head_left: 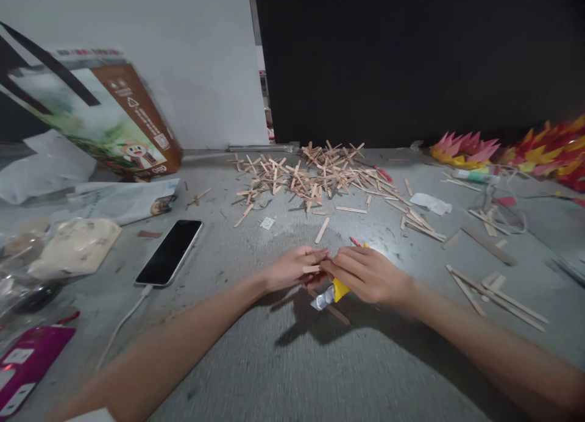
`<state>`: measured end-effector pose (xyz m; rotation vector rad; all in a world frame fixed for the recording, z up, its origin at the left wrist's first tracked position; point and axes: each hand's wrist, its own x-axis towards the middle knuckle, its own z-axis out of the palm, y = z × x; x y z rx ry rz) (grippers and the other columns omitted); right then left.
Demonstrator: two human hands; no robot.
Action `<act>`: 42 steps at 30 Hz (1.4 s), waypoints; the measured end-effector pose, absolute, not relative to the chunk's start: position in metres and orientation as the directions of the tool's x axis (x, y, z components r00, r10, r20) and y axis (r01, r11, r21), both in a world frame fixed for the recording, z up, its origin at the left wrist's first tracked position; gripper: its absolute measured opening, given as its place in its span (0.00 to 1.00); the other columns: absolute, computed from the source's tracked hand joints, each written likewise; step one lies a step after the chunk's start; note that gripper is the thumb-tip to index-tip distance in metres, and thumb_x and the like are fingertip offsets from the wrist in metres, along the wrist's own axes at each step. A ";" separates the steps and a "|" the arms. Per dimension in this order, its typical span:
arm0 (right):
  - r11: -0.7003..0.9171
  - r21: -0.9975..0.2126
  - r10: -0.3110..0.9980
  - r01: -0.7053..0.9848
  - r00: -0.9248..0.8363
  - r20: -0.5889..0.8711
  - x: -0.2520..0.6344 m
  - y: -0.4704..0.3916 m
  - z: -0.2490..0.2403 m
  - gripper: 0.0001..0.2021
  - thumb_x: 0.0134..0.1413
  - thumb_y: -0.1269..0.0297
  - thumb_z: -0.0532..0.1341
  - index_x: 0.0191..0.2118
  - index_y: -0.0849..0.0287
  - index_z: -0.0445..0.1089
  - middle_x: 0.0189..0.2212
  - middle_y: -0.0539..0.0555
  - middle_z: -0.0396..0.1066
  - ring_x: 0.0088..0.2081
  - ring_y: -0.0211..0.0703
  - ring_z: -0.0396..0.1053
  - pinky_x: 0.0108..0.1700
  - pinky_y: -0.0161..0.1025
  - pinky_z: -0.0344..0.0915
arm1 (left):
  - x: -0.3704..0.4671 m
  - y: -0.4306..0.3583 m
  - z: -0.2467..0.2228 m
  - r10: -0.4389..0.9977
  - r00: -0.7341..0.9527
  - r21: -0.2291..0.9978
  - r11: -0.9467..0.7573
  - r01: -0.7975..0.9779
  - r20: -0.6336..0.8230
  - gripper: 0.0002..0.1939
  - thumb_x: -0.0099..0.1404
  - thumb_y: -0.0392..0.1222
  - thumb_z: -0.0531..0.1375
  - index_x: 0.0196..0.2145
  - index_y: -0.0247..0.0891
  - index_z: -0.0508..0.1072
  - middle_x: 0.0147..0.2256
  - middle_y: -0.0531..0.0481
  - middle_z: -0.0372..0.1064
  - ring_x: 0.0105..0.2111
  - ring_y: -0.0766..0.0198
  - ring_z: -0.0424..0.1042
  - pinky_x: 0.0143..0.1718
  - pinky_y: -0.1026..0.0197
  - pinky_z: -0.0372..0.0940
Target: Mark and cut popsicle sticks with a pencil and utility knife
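Note:
My left hand is closed on a short wooden craft stick, which pokes out between the fingers. Right against it, my right hand wraps round a yellow tube, like a glue tube, with a flat silver end pointing down toward me. A thin red tip shows above the knuckles on the far side. The fingertips of both hands meet, so the spot between them is partly hidden. Beneath the hands another craft stick lies on the grey table.
Beyond my hands is a heap of crossed craft sticks, with loose sticks to the right. A phone on a cable, a purple power strip and a paper bag are left. Folded paper petals stand back right.

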<state>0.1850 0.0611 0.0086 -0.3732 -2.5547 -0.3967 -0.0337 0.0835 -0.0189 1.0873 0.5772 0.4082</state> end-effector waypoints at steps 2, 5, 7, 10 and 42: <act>0.921 0.218 0.158 0.322 -0.823 0.546 0.184 0.059 0.011 0.14 0.70 0.76 0.52 0.53 0.69 0.72 0.34 0.59 0.74 0.38 0.48 0.72 0.38 0.44 0.70 | -0.035 0.082 -0.017 0.568 0.781 0.926 0.375 0.034 -0.258 0.28 0.71 0.64 0.58 0.25 0.37 0.65 0.19 0.55 0.61 0.17 0.70 0.59 0.19 0.65 0.52; 0.921 0.234 0.136 0.311 -0.821 0.554 0.183 0.057 0.013 0.14 0.70 0.77 0.52 0.52 0.70 0.72 0.33 0.59 0.73 0.37 0.48 0.73 0.38 0.44 0.71 | -0.036 0.079 -0.017 0.586 0.769 0.932 0.360 0.036 -0.256 0.29 0.70 0.65 0.60 0.25 0.37 0.66 0.18 0.54 0.62 0.16 0.71 0.59 0.17 0.66 0.53; 0.918 0.247 0.130 0.311 -0.823 0.552 0.182 0.057 0.013 0.12 0.69 0.77 0.53 0.50 0.71 0.73 0.32 0.58 0.73 0.36 0.47 0.73 0.38 0.44 0.71 | -0.035 0.079 -0.018 0.595 0.769 0.925 0.380 -0.011 -0.235 0.27 0.68 0.65 0.62 0.28 0.36 0.69 0.18 0.55 0.63 0.16 0.71 0.59 0.17 0.67 0.54; 0.907 0.275 0.132 0.318 -0.836 0.532 0.180 0.057 0.010 0.11 0.70 0.76 0.55 0.47 0.68 0.75 0.32 0.57 0.73 0.36 0.46 0.73 0.38 0.43 0.71 | -0.035 0.082 -0.022 0.627 0.746 0.900 0.427 -0.090 -0.223 0.24 0.65 0.61 0.67 0.35 0.35 0.73 0.20 0.55 0.66 0.17 0.69 0.65 0.19 0.67 0.60; 0.810 0.346 0.351 0.473 -0.864 0.360 0.191 0.069 0.016 0.13 0.71 0.76 0.51 0.39 0.64 0.72 0.32 0.56 0.68 0.31 0.46 0.65 0.30 0.42 0.60 | -0.028 0.079 -0.019 0.946 0.317 0.969 0.144 -0.203 -0.074 0.27 0.56 0.61 0.73 0.35 0.34 0.73 0.22 0.48 0.77 0.22 0.60 0.79 0.29 0.60 0.74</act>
